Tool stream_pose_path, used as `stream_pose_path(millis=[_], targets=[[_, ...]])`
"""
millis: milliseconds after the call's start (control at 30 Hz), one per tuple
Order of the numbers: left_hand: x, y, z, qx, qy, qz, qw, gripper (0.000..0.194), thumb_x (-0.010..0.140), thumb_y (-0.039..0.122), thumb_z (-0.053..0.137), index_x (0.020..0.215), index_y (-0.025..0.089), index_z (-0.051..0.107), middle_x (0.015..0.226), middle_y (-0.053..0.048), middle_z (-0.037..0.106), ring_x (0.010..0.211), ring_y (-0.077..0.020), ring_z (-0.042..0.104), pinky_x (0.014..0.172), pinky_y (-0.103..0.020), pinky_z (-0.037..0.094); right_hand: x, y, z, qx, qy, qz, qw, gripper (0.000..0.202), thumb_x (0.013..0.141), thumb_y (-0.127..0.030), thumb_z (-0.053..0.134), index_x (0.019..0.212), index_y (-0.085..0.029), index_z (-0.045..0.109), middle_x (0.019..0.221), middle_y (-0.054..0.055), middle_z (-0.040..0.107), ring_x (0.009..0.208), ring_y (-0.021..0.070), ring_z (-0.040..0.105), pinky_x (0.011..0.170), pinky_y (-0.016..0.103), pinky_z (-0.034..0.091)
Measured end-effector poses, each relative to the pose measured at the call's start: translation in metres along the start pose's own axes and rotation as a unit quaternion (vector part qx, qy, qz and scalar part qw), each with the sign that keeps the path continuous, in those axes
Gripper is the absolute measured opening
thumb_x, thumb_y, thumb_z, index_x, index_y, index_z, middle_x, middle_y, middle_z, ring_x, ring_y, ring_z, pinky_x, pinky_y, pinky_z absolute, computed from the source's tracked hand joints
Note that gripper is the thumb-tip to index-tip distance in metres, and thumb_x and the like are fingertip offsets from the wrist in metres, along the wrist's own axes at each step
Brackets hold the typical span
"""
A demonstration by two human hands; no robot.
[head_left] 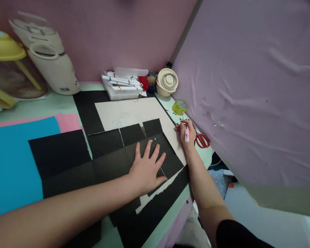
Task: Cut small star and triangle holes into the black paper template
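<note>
Head view: a pale green surface (54, 105) stands against a pink wall (105, 38). Markers (126, 82), tape (179, 107) and red-handled scissors (202, 141) lie around black paper (111, 163), where the left hand (146, 168) presses, fingers spread; the right hand (191, 138) grips a pink-and-white tool (187, 134).

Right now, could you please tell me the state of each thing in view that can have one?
Left hand: open, palm down, fingers spread on black paper.
Right hand: closed around a pink-and-white tool.
Black paper: cut into flaps along its far edge.
Scissors: lying down, blades too obscured to tell open or shut.
Clear box: open, holding markers.
Cream sheet: flat, partly covered.
Blue sheet: partly covered.
</note>
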State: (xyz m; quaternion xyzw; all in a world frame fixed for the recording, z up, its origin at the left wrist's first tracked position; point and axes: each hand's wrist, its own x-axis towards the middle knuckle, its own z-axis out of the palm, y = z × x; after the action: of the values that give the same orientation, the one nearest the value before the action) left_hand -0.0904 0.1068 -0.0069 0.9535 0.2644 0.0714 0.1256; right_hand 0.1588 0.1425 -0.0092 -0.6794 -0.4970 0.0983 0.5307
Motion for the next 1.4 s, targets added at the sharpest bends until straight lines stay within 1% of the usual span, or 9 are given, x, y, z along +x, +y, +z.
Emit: stream_pose_path(millis=[200,467,600,733,867,1033,1200,1300,1400], targets=[[-0.001,-0.001,-0.001,0.025,-0.017,0.009,0.999,0.079,0.089,0.074,0.031,0.149,0.022,0.038,0.158,-0.017,0.024,0.145,-0.0475,0.007,0.105,-0.076,-0.001,0.001,0.001,-0.003,-0.044,-0.022,-0.019,0.999,0.019,0.088,-0.039,0.057,0.093,-0.02,0.056,0.088,0.005,0.07,0.084,0.02,0.066,0.08,0.034,0.049],[-0.007,0.001,-0.018,0.046,0.001,0.025,0.999,0.071,0.09,0.066,0.041,0.145,0.021,0.044,0.153,-0.017,0.036,0.144,-0.0403,0.02,0.111,-0.069,0.008,-0.007,-0.018,0.018,0.038,-0.193,-0.064,0.978,0.023,0.073,-0.031,0.071,0.091,-0.023,0.059,0.097,0.003,0.067,0.099,0.0218,0.06,0.094,0.039,0.043],[-0.012,0.009,-0.026,0.066,0.061,0.078,0.993,0.056,0.092,0.055,0.048,0.129,0.014,0.059,0.128,-0.017,0.061,0.132,-0.0324,0.045,0.117,-0.059,0.01,-0.011,-0.03,0.029,0.182,-0.154,0.015,0.971,0.03,0.066,-0.026,0.07,0.089,-0.023,0.051,0.087,-0.001,0.063,0.082,0.0183,0.061,0.082,0.034,0.047],[-0.02,0.017,-0.038,0.085,0.098,0.112,0.985,0.041,0.091,0.047,0.051,0.112,0.015,0.067,0.115,-0.014,0.069,0.116,-0.028,0.059,0.114,-0.051,0.03,-0.011,-0.042,0.023,0.257,-0.129,0.027,0.958,0.029,0.068,-0.028,0.066,0.087,-0.023,0.044,0.081,-0.002,0.058,0.076,0.0157,0.059,0.075,0.03,0.047],[-0.041,0.035,-0.06,0.109,0.156,0.044,0.981,0.031,0.094,0.033,0.048,0.11,0.014,0.067,0.121,-0.014,0.066,0.115,-0.026,0.06,0.107,-0.047,0.039,-0.01,-0.046,0.006,0.282,-0.152,0.017,0.947,0.029,0.07,-0.034,0.065,0.088,-0.023,0.045,0.081,-0.002,0.058,0.074,0.0157,0.058,0.069,0.028,0.048],[-0.061,0.067,-0.071,0.105,0.254,-0.16,0.948,0.03,0.096,0.028,0.042,0.104,0.016,0.069,0.118,-0.013,0.067,0.113,-0.0268,0.061,0.098,-0.047,0.048,-0.012,-0.042,-0.005,0.262,-0.152,0.011,0.953,0.022,0.068,-0.028,0.066,0.08,-0.021,0.049,0.076,-0.003,0.057,0.072,0.0158,0.057,0.07,0.028,0.046],[-0.03,0.084,-0.045,0.072,0.203,-0.197,0.957,0.037,0.096,0.034,0.044,0.123,0.015,0.061,0.136,-0.014,0.057,0.13,-0.0258,0.049,0.11,-0.046,0.04,-0.024,-0.031,-0.005,0.232,-0.124,-0.003,0.965,0.021,0.071,-0.03,0.065,0.082,-0.022,0.048,0.078,-0.002,0.059,0.073,0.0162,0.057,0.073,0.03,0.045],[0.002,0.09,-0.028,0.039,0.16,-0.206,0.965,0.06,0.094,0.045,0.048,0.14,0.007,0.044,0.152,-0.023,0.034,0.143,-0.0324,0.031,0.113,-0.054,0.029,-0.033,-0.022,-0.004,0.219,-0.127,-0.011,0.967,0.022,0.072,-0.033,0.065,0.081,-0.022,0.047,0.077,-0.001,0.059,0.073,0.0179,0.058,0.075,0.032,0.046],[0.02,0.106,-0.021,-0.013,0.108,-0.156,0.982,0.059,0.091,0.049,0.053,0.136,0.011,0.051,0.147,-0.02,0.044,0.137,-0.0305,0.041,0.11,-0.047,0.036,-0.037,-0.015,-0.002,0.209,-0.139,-0.018,0.968,0.022,0.071,-0.032,0.065,0.08,-0.022,0.048,0.076,0.0,0.06,0.073,0.0193,0.058,0.074,0.033,0.046]])
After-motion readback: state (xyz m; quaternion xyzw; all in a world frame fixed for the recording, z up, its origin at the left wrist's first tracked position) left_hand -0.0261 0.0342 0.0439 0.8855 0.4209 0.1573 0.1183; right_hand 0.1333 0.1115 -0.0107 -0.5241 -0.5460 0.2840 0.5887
